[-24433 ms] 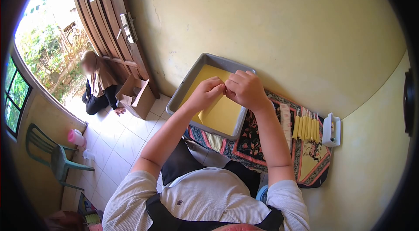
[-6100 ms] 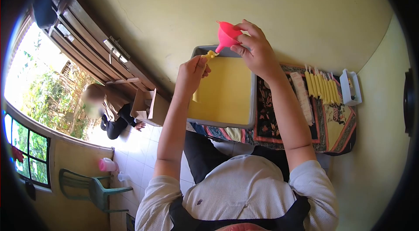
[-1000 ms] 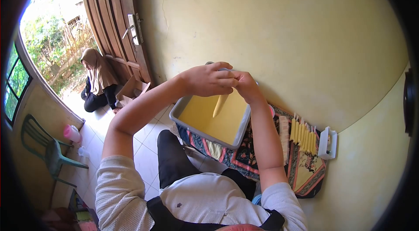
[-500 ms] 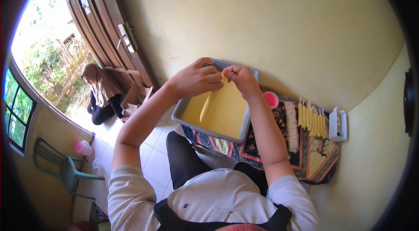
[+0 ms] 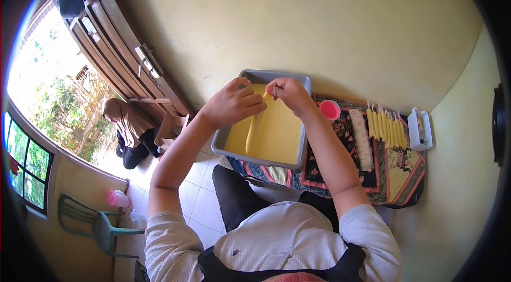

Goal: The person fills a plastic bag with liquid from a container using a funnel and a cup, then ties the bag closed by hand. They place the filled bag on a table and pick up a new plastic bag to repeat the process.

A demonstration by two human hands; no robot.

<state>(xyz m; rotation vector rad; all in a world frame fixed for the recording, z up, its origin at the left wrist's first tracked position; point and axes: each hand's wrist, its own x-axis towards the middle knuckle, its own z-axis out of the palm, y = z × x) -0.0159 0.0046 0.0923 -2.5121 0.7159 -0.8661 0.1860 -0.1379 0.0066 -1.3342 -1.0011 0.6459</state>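
A long narrow plastic bag (image 5: 254, 134) filled with something yellow hangs upright, slightly tilted, over a grey tub (image 5: 257, 160). My left hand (image 5: 234, 103) is curled closed around the bag's upper part. At the bag's top end, the fingers of my right hand (image 5: 290, 95) are pinched together on the plastic. Yellow liquid (image 5: 282, 133) spreads across the inside of the tub below both hands. My fingers partly hide the bag's neck, so I cannot make out how its end is closed.
Right of the tub, a patterned cloth (image 5: 319, 173) bears a pink-filled cup (image 5: 329, 109), a stack of flat plastic bags (image 5: 362, 141), several filled yellow bags (image 5: 384, 125) and a white container (image 5: 420, 129). Leftward are a seated person (image 5: 130, 127), a wooden door (image 5: 125, 42) and a green chair (image 5: 104, 229).
The camera view has shifted a little. Both hands remain at the bag's top, now slightly nearer me relative to the tub, with its far rim showing more.
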